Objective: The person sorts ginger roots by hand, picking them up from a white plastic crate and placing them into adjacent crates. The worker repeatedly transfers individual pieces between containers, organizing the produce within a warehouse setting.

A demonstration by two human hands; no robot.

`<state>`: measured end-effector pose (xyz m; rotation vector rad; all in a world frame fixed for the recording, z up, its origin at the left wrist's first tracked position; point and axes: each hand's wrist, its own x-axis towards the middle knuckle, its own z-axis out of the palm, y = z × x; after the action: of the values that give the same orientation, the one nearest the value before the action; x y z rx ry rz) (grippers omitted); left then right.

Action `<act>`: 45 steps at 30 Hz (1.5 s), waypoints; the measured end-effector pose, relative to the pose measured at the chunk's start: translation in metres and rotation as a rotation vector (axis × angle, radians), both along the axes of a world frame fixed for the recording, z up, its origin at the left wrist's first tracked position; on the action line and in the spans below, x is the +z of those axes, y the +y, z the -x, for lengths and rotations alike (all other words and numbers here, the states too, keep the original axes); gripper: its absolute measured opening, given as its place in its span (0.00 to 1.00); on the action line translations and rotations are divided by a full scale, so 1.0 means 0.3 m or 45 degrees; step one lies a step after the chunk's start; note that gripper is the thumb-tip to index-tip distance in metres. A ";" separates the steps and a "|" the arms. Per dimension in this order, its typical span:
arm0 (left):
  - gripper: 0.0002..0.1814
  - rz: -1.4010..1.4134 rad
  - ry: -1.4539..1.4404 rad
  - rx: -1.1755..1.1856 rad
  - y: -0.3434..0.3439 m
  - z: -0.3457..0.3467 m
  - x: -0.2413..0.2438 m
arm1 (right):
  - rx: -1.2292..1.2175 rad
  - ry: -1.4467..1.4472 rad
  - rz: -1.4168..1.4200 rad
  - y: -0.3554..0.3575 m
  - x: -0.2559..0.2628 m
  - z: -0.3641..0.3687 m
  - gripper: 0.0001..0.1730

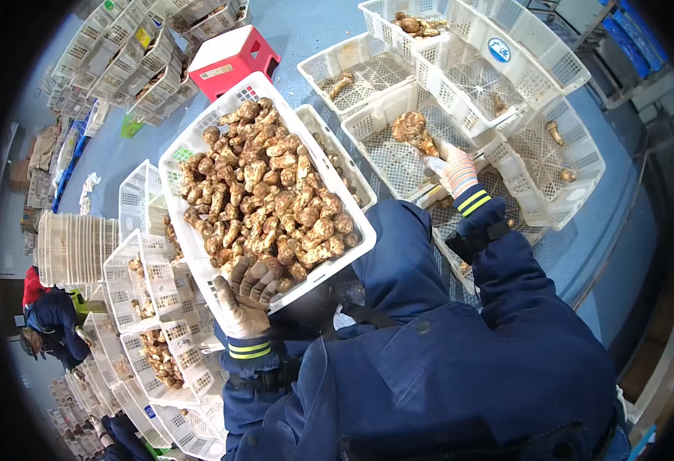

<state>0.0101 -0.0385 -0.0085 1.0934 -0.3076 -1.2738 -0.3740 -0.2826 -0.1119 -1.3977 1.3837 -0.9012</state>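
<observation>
A large mushroom with a broad brown cap and short stem is in my right hand, which wears a striped knit glove. This hand is above a white perforated plastic crate to the right. In front of me a white plastic crate, tilted in view, is heaped with brown-and-cream mushrooms. My left hand, in a soil-stained glove, rests at the near left corner of that crate. Its fingers are apart, beside the nearest mushrooms, and I see nothing in it.
More crates with one or a few mushrooms stand at the right. A red step stool with a white top is beyond the heaped crate. Crates of mushrooms line the left, near stacked pale baskets. Another person bends at far left.
</observation>
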 end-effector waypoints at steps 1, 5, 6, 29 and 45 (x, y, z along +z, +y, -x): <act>0.34 -0.006 0.013 0.002 -0.001 0.000 0.006 | 0.007 -0.222 -0.033 0.001 0.006 -0.017 0.24; 0.35 -0.050 -0.022 0.023 -0.008 0.007 0.012 | 0.132 -0.414 -0.262 0.022 0.101 -0.025 0.22; 0.35 -0.056 -0.032 0.026 -0.013 0.014 0.017 | 0.167 -0.574 -0.350 0.021 0.109 -0.030 0.21; 0.40 -0.051 -0.154 0.025 -0.034 0.035 0.006 | 0.195 -0.427 -0.434 -0.154 0.061 -0.077 0.14; 0.36 -0.088 0.133 -0.102 -0.095 -0.009 -0.040 | 0.127 -0.703 -0.718 -0.510 -0.219 -0.225 0.18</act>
<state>0.0128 -0.0671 -0.0205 1.0773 -0.2321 -1.4166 -0.3064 -0.4357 -0.1776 -0.7085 1.0177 -0.6847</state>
